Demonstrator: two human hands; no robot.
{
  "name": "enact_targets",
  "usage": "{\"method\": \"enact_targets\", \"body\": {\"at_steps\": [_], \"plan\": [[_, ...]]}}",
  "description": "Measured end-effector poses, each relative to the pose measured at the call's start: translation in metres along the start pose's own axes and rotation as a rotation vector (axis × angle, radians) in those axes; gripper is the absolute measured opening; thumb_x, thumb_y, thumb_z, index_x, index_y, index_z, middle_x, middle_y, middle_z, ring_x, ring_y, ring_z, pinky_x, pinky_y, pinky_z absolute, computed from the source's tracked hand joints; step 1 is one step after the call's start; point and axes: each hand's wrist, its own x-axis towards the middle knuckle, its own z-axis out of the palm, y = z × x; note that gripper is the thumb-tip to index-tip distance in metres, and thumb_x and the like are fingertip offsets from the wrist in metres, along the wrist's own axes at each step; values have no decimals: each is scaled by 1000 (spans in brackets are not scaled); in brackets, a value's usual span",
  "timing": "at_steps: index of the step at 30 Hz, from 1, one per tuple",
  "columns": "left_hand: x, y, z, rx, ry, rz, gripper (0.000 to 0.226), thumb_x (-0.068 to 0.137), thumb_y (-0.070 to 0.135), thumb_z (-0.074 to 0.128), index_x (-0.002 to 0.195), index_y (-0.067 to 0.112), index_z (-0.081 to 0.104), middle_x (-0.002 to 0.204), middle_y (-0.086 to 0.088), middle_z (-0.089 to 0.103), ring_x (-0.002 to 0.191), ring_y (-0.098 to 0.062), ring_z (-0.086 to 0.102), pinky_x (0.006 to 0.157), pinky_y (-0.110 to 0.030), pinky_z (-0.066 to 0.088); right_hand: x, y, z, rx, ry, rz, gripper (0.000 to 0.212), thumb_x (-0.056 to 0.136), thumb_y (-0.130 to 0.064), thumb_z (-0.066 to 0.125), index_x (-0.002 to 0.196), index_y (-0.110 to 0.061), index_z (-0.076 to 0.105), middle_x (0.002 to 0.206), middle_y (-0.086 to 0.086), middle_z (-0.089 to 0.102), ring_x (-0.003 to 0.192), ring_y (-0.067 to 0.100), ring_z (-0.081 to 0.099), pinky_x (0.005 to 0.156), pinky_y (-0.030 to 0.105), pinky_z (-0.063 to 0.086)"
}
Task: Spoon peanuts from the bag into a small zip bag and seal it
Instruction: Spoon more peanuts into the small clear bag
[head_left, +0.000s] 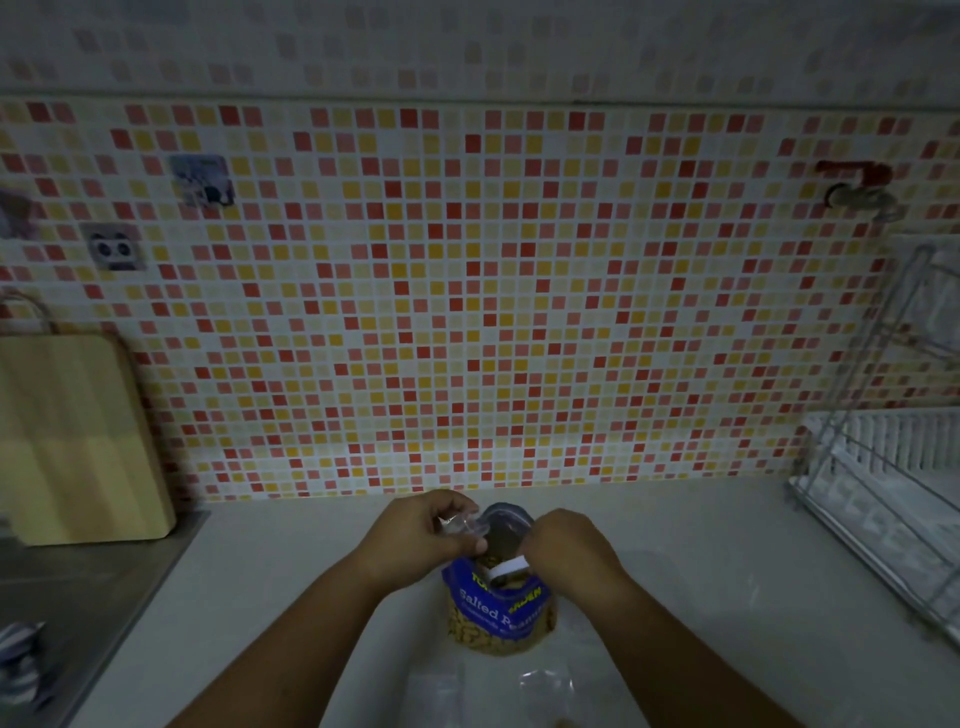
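In the head view, a blue bag of salted peanuts is seen standing upright on the pale worktop, near its front edge and about midway along it, with its mouth open. The left hand is closed on a piece of clear plastic, apparently the small zip bag, held at the left side of the peanut bag's mouth. The right hand is closed around a white spoon handle, which reaches into the open mouth; the bowl of the spoon is hidden inside. Clear plastic bags lie flat on the worktop in front of the peanut bag. A wooden cutting board is leaned against the tiled wall at the left back corner, and a wire dish rack stands at the right edge.
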Motion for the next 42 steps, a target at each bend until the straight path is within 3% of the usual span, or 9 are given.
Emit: {"method": "enact_targets", "body": {"at_steps": [7, 11, 13, 17, 22, 30, 34, 38, 42], "plan": [[0, 0, -7, -91, 52, -8, 31, 76, 29, 74, 106, 29, 63, 107, 6, 66, 100, -12, 62, 87, -33, 54, 5, 6, -19, -181, -147, 37, 33, 93, -20, 47, 120, -9, 62, 95, 7, 56, 83, 17, 50, 76, 26, 40], [1, 1, -12, -77, 69, -21, 36, 75, 27, 75, 108, 30, 61, 110, 5, 65, 99, -8, 61, 79, -21, 51, 9, 12, -29, -375, -280, 55, 38, 94, -24, 48, 128, -11, 55, 121, 9, 59, 88, 18, 46, 79, 28, 38], [1, 2, -13, -13, 65, -16, 42, 72, 29, 78, 111, 30, 61, 109, 7, 63, 98, -7, 59, 75, -15, 48, 11, 13, -35, -387, -300, 79, 37, 95, -24, 46, 128, -10, 54, 109, 9, 55, 90, 19, 46, 79, 27, 35], [-1, 6, -9, 154, 52, 37, 51, 72, 31, 78, 118, 26, 59, 104, 12, 58, 94, -5, 53, 68, -9, 40, 7, 18, -51, -384, -364, 135, 40, 97, -21, 41, 135, -11, 46, 122, 12, 52, 104, 21, 51, 88, 28, 39], [1, 8, -4, 262, 28, 77, 53, 69, 31, 79, 118, 24, 60, 106, 11, 61, 95, -8, 54, 74, -18, 43, 3, 22, -69, -366, -330, 165, 45, 99, -23, 41, 142, -12, 37, 141, 13, 44, 127, 24, 46, 104, 30, 36], [1, 21, 5, 407, 21, 127, 46, 70, 35, 77, 113, 30, 61, 98, 16, 55, 96, -9, 49, 75, -23, 40, -2, 19, -80, -425, -348, 98, 45, 99, -21, 40, 143, -14, 35, 140, 12, 44, 114, 21, 49, 101, 30, 39], [3, 28, 12, 428, 15, 147, 47, 70, 36, 77, 114, 29, 61, 98, 12, 55, 95, -9, 50, 76, -25, 45, 0, 13, -76, -468, -352, 50, 42, 98, -19, 40, 139, -13, 38, 124, 11, 49, 95, 18, 43, 87, 29, 39], [9, 28, 22, 416, -17, 185, 35, 66, 39, 77, 98, 31, 64, 92, 7, 66, 86, -11, 58, 76, -33, 52, -11, 0, -74, -401, -239, -16, 37, 95, -18, 44, 132, -13, 49, 81, 4, 47, 75, 17, 49, 79, 28, 41], [11, 29, 29, 361, 9, 203, 33, 71, 36, 74, 103, 31, 64, 91, 7, 67, 83, -11, 59, 75, -33, 53, -31, 0, -66, -134, 80, -269, 30, 90, -13, 50, 114, -17, 68, 110, 4, 65, 101, 23, 59, 91, 34, 51]]}}
